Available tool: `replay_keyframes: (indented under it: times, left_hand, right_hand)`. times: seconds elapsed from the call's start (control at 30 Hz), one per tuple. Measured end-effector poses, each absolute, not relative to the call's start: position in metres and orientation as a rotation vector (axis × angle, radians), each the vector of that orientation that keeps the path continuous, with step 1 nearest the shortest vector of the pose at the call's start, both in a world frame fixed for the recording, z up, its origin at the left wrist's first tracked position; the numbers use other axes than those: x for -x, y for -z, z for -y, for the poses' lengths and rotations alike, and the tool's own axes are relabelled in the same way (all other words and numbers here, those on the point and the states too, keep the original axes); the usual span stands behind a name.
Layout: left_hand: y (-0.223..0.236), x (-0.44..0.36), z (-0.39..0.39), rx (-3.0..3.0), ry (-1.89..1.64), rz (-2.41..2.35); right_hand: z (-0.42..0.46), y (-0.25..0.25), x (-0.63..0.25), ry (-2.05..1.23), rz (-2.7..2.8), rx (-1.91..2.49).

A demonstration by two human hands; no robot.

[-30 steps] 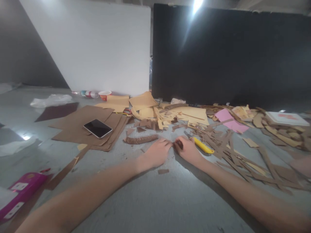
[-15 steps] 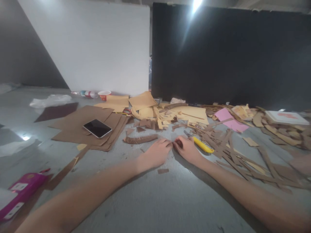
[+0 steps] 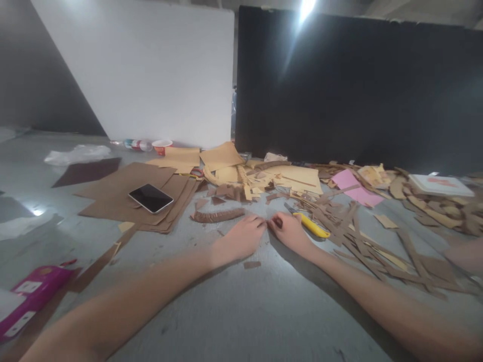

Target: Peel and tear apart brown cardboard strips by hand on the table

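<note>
My left hand [image 3: 243, 235] rests low over the grey table with its fingers bent together. My right hand [image 3: 292, 232] is curled in a pinch, its fingertips almost meeting those of the left. Something small and dark brown shows at the right fingertips, too small to name. A curved brown paper piece [image 3: 219, 215] with a row of slits lies just beyond my left hand. Beside my right hand lies a yellow utility knife [image 3: 313, 226]. A small brown paper scrap [image 3: 252, 264] is on the table nearer to me.
Brown sheets [image 3: 109, 206] with a phone [image 3: 151, 197] on top lie to the left. Paper strips [image 3: 362, 241] cover the right side. A pink sheet [image 3: 356, 187] and a magenta case [image 3: 41, 296] are farther out. Another person's arm [image 3: 466, 255] shows at the right edge.
Both hands stay almost in place, fingertips still together. The view has shifted very slightly, and the other person's arm at the right edge reaches a little further in.
</note>
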State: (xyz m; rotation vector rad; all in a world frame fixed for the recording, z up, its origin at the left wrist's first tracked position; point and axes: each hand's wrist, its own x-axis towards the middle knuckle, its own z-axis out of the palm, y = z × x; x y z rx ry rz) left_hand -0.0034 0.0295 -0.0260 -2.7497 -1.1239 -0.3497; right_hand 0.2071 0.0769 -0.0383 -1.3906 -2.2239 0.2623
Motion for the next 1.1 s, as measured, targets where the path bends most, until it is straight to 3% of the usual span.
replay_keyframes:
  times: [0.73, 1.1]
  left_hand:
    - [0.024, 0.005, -0.031, 2.811, 0.374, 1.112]
    - [0.027, 0.008, -0.031, 2.844, 0.521, 1.160]
  right_hand:
    - [-0.098, 0.051, -0.220, -0.451, 2.127, 1.362]
    - [-0.085, 0.040, -0.218, -0.346, 2.224, 1.280]
